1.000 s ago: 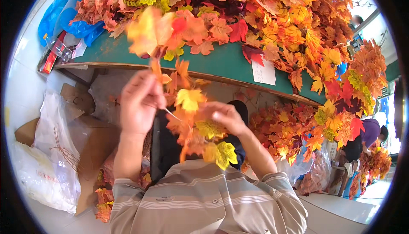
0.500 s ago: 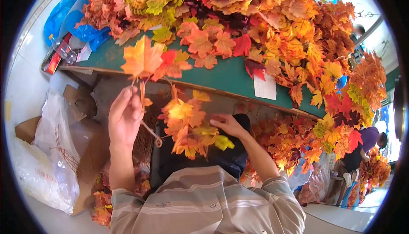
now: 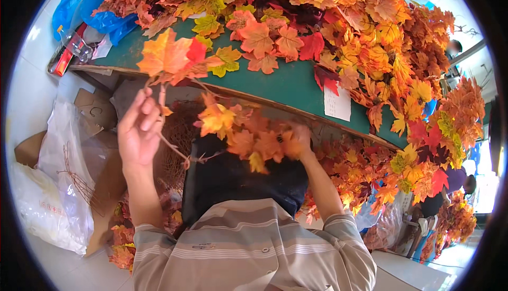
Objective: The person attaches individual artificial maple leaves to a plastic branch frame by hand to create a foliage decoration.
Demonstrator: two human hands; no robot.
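Leaf garland (image 3: 241, 137), held up! L hand (image 3: 138, 132) had thumb and fingertips pinched round its stem, just under 1 big orange leaf, w/ a thin bare stem (image 3: 173, 149) curling below. R hand (image 3: 302, 140) was a blur at the other end, against the leaves; couldn't tell how tight. Garland hung btwn the 2, over the dark lap (image 3: 238, 182). Beyond: green table (image 3: 286, 90), leaf pile (image 3: 365, 15) on top, 1 white paper slip (image 3: 337, 105) nr its front edge, blue bag (image 3: 108, 24) far L.
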